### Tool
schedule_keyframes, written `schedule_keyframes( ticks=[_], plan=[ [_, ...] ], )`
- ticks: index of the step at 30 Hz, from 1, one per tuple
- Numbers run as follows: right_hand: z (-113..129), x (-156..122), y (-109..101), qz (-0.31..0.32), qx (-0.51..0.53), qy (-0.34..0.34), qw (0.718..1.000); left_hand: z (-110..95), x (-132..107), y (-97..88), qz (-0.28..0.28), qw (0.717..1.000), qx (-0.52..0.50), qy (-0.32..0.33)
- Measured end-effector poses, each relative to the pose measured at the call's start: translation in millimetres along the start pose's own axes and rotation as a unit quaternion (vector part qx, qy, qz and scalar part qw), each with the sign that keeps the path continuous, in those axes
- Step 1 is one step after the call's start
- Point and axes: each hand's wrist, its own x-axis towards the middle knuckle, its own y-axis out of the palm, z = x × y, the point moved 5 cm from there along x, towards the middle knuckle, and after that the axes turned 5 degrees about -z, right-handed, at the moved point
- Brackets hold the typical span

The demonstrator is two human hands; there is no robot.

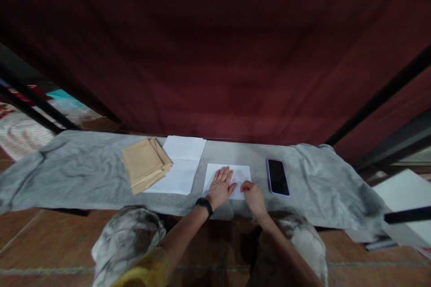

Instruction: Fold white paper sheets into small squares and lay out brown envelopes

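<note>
A white sheet of paper (211, 171) lies on the grey cloth in front of me. My left hand (220, 185) rests flat on it with the fingers stretched out, a dark band round the wrist. At the sheet's right side, my right hand (252, 195) has its fingers curled and pressed together on or just above the paper. What those fingers hold, if anything, is hidden. To the left is a stack of larger white paper (182, 170), with several brown paper envelopes (144, 163) partly overlapping it. A phone (278, 177) with a dark screen and pale purple case lies right of my right hand.
The grey cloth (313, 188) covers a long, narrow surface, wrinkled at both ends. A dark red curtain (229, 76) hangs behind it. Black bars (377, 98) stand at either side. My knees are below the front edge, over a tiled floor (43, 242).
</note>
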Motion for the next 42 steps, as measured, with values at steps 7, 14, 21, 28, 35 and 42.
schedule_keyframes(
  ticks=[7,14,21,28,35,42],
  plan=[
    [-3.1,2.1,-1.1,-0.029,0.010,-0.031,0.999,-0.5,-49.9,-16.4,0.013,0.998,-0.003,0.054],
    [14.7,-6.2,12.1,-0.015,0.034,-0.148,0.988,-10.6,-77.2,-28.1,-0.002,0.998,0.018,0.067],
    [28.1,-11.7,49.8,0.012,-0.094,-0.337,0.937,-16.7,-81.3,-31.9,-0.004,0.998,0.024,0.058],
    [25.1,11.5,57.1,-0.023,-0.193,-0.363,0.911,-17.2,-94.8,-34.2,0.002,0.998,0.022,0.059],
    [12.2,12.7,58.3,-0.028,-0.269,-0.397,0.877,-17.6,-99.6,-35.0,-0.013,0.998,0.018,0.054],
    [-5.9,-31.4,45.9,0.000,-0.260,-0.442,0.859,-20.9,-92.7,-42.7,-0.030,0.999,-0.008,0.027]
  ],
)
